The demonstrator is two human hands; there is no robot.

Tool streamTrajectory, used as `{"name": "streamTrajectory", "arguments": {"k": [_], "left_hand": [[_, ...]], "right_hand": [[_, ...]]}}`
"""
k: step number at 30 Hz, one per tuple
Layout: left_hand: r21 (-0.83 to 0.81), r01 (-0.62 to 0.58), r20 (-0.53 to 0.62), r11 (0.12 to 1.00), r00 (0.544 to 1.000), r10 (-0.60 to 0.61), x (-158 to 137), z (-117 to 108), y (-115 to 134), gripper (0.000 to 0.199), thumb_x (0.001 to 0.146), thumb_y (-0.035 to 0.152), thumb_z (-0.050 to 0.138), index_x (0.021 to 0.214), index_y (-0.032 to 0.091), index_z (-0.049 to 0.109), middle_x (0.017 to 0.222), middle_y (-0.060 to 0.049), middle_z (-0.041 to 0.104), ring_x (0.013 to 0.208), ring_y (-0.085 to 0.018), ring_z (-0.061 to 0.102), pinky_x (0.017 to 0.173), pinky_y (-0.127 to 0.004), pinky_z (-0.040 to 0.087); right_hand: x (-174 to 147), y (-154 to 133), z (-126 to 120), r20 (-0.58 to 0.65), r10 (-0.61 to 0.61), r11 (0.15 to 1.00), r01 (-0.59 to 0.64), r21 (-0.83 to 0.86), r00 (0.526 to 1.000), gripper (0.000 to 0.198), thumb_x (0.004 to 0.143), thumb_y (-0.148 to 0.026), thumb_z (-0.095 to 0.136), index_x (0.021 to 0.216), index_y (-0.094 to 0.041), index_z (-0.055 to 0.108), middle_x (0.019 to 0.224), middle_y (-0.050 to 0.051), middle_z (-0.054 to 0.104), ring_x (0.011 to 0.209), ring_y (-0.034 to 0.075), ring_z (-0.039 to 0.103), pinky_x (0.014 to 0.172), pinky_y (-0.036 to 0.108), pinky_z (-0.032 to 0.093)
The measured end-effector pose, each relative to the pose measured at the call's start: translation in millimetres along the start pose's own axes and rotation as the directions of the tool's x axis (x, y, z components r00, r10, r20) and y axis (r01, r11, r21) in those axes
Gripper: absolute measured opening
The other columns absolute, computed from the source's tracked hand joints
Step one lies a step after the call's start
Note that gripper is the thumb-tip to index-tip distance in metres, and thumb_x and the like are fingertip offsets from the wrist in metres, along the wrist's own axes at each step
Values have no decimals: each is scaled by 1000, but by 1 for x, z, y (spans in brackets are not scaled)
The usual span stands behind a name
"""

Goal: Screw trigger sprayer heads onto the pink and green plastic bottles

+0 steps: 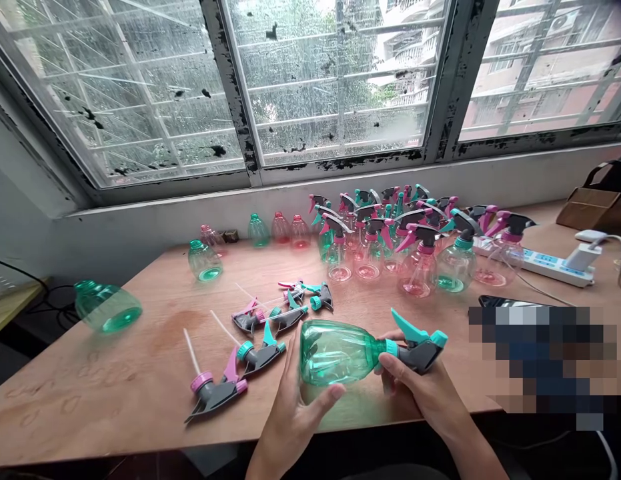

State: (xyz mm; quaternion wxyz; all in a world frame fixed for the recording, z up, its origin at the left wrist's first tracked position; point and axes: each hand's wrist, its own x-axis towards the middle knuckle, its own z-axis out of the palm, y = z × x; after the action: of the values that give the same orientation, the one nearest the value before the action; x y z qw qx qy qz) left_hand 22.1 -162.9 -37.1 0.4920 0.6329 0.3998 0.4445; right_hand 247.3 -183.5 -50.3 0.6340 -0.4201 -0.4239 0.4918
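Head view: over the near side of the table point(115, 393), the green bottle point(335, 353) was cradled at its base by the left hand point(301, 412), its spray head point(423, 348) pinched by the right hand point(424, 388). Light, slick plastic was suggested, best gripped at the stiff neck point(377, 348).

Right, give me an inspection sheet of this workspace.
Surface: wooden table, faint marks on its left side.
Job's things: green bottle with a teal-and-grey spray head at its neck; loose spray heads to its left and behind; headless bottles farther left and back; bottles with heads grouped at back right.
Clutter: dark flat item at right, partly pixelated; brown object at far right.
Hands: left hand around the bottle's base; right hand at its neck.
Cables: white cable near power strip; dark cables off the table's left edge.
Surroundings: windows, frames peeling.
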Motion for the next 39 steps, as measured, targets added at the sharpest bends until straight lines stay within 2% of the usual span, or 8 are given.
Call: {"name": "streamTrajectory", "arguments": {"k": [8, 11, 15, 22, 26, 31, 36, 39], "left_hand": [[93, -21, 8, 995, 1000, 20, 0, 3, 2, 95, 92, 40, 75, 164, 41, 13, 175, 0, 17, 161, -35, 14, 131, -54, 16], [18, 12, -23, 1000, 1000, -12, 1, 1, 1, 102, 88, 43, 79, 166, 32, 14, 171, -8, 31, 158, -39, 22, 128, -56, 26], [-13, -2, -31, 1000, 1000, 2, 3, 1, 2, 89, 91, 44, 75, 163, 27, 28, 159, -12, 51, 154, -41, 33, 124, -56, 34], [-22, -7, 11, 1000, 1000, 8, 3, 2, -2, 81, 97, 40, 68, 163, 42, 20, 174, -2, 24, 158, -34, 25, 127, -51, 30], [12, 6, 7, 1000, 1000, -6, 1, 0, -1, 104, 85, 42, 83, 165, 36, 16, 170, -9, 33, 157, -38, 27, 128, -54, 27], [33, -2, -29, 999, 1000, 3, 0, 0, 0, 89, 89, 43, 78, 163, 29, 30, 156, -13, 54, 153, -41, 35, 123, -56, 35], [42, -28, -28, 999, 999, 30, 2, 1, -1, 81, 95, 40, 71, 162, 40, 24, 172, -4, 29, 158, -36, 26, 128, -53, 28], [52, -23, -6, 998, 1000, 23, 2, 0, -2, 92, 91, 42, 77, 163, 41, 21, 174, -3, 21, 159, -37, 20, 129, -55, 23]], "right_hand": [[1, 0, 0, -42, -4, 1000, 4, -3, 999, 33, 86, -46, 82, 104, -22, 68, 64, -2, 73, 46, 15, 62, 51, 28, 47], [0, 0, 1, -17, 10, 1000, -10, -3, 1000, 34, 86, -45, 82, 105, -21, 69, 65, -1, 73, 48, 16, 62, 51, 29, 48], [0, 1, 0, -7, 20, 1000, -20, 4, 1000, 35, 84, -46, 84, 105, -21, 71, 66, 0, 73, 49, 17, 61, 51, 30, 49], [1, 2, -2, -14, 12, 999, -11, 37, 1000, 33, 84, -45, 85, 103, -23, 69, 63, -2, 73, 46, 15, 64, 50, 27, 48], [0, 2, 0, -30, 12, 999, -11, 31, 999, 33, 82, -46, 86, 100, -22, 73, 66, -1, 72, 47, 16, 62, 49, 29, 50], [0, 1, 0, -21, 11, 1000, -11, -5, 1000, 33, 83, -46, 85, 101, -22, 73, 67, -1, 72, 48, 16, 61, 53, 31, 51], [0, -1, 0, -21, 6, 1000, -6, 9, 1000, 32, 85, -46, 84, 104, -23, 71, 66, -1, 72, 48, 17, 62, 51, 30, 50], [0, 0, 1, -32, 12, 1000, -11, 27, 999, 32, 83, -46, 85, 102, -24, 70, 65, -2, 72, 47, 16, 62, 50, 30, 50]]}}
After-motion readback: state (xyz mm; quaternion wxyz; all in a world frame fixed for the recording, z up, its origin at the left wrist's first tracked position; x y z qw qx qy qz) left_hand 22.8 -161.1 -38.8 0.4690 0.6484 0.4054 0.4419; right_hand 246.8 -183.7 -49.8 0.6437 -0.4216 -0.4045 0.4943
